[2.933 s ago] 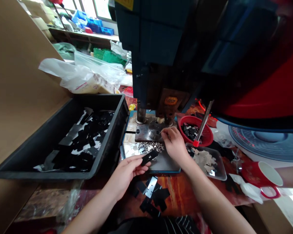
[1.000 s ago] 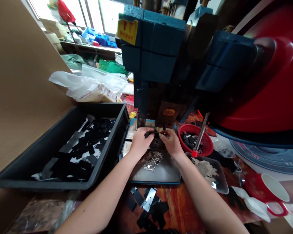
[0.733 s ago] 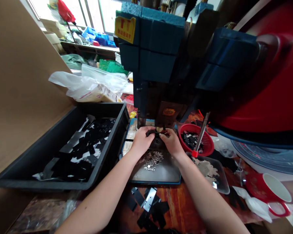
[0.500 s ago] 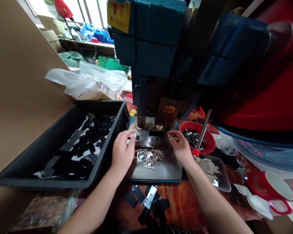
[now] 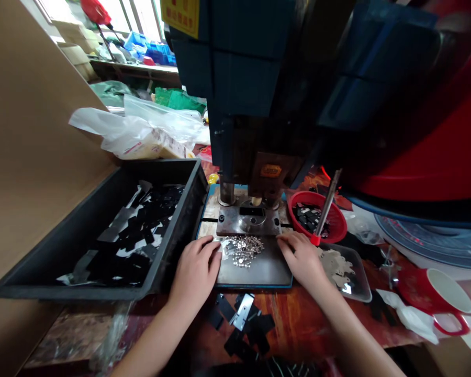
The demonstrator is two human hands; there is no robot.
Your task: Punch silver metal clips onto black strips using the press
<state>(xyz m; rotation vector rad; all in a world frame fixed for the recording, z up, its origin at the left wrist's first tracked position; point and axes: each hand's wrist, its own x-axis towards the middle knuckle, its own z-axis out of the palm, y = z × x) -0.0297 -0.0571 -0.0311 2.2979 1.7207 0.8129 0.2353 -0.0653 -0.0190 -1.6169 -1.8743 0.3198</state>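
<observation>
On the left side of the press's base plate [image 5: 255, 272] rests my left hand [image 5: 196, 267], fingers loosely spread, nothing visible in it. Its fingertips come close to a small metal piece [image 5: 226, 248] beside a pile of tiny shiny rivet-like parts [image 5: 245, 248]. My right hand [image 5: 302, 256] lies over the plate's right edge with its fingers stretched out, and I see nothing in them. Between and beyond both hands sits the steel die block [image 5: 227, 225], with a dark rectangle [image 5: 252, 211] on its round centre. The blue press [image 5: 243, 84] stands above it.
A black bin [image 5: 153, 262] of dark flat pieces stands left. At right are a red bowl [image 5: 339, 222] of parts, a clear tray [image 5: 364, 285] of metal plates, a rod [image 5: 328, 204] with a red end and a red mug [image 5: 414, 293]. Dark plates [image 5: 245, 330] lie in front.
Both hands have drawn back from the die block toward me and now rest lower, at either side of the base plate. My left fingers have loosened from a pinch. The view has shifted slightly.
</observation>
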